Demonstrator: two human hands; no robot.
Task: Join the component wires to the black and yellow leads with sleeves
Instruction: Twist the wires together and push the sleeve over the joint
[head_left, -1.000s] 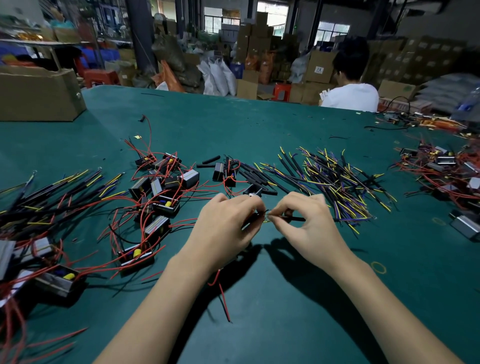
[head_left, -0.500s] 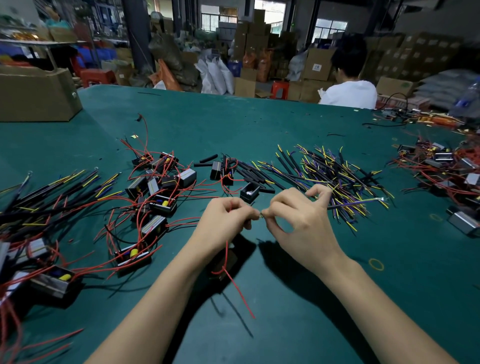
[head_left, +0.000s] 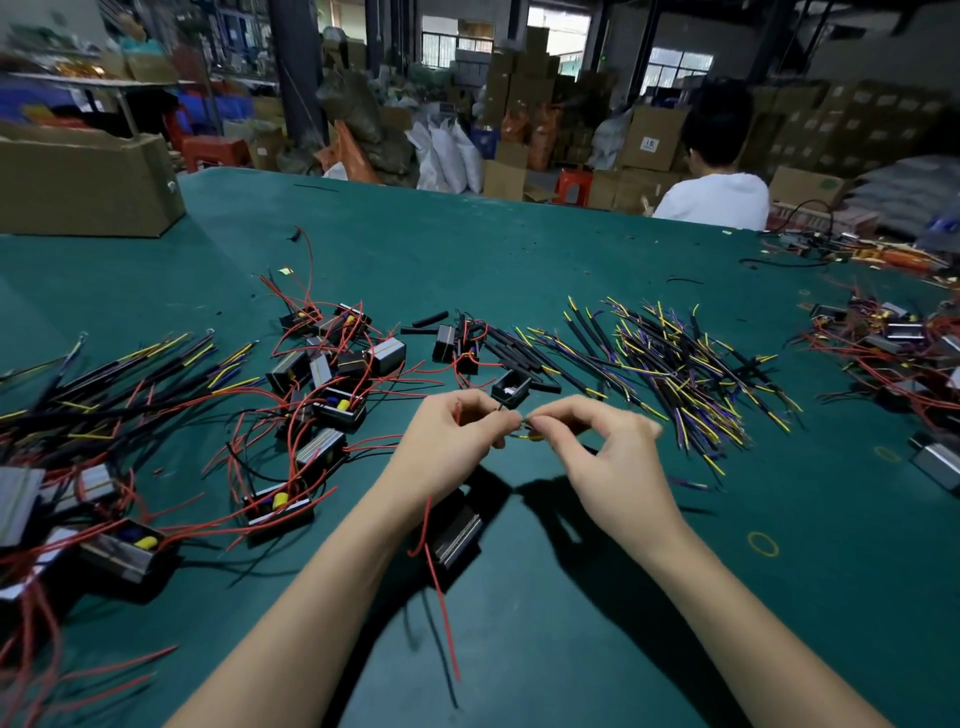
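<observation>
Item, work in hand: we see the left hand (head_left: 451, 446) pinching a red wire (head_left: 437, 587) whose free length hangs down toward the desk (head_left: 571, 649), and the right hand (head_left: 602, 457) pinching a yellow lead (head_left: 529, 437); the fingertips meet above the desk, which we judge brings the bare ends together for joining. A black box (head_left: 457, 535) hangs under the left wrist, likely on that wire. Stock: loose leads (head_left: 675, 374) heaped just right of the hands, boxes with red wires (head_left: 332, 384) to the left, both within reach. Surface: green desk, cardboard box (head_left: 88, 182) at its far left. Room: a warehouse of stacked cartons (head_left: 649, 135), a seated person (head_left: 717, 187) beyond the desk.
</observation>
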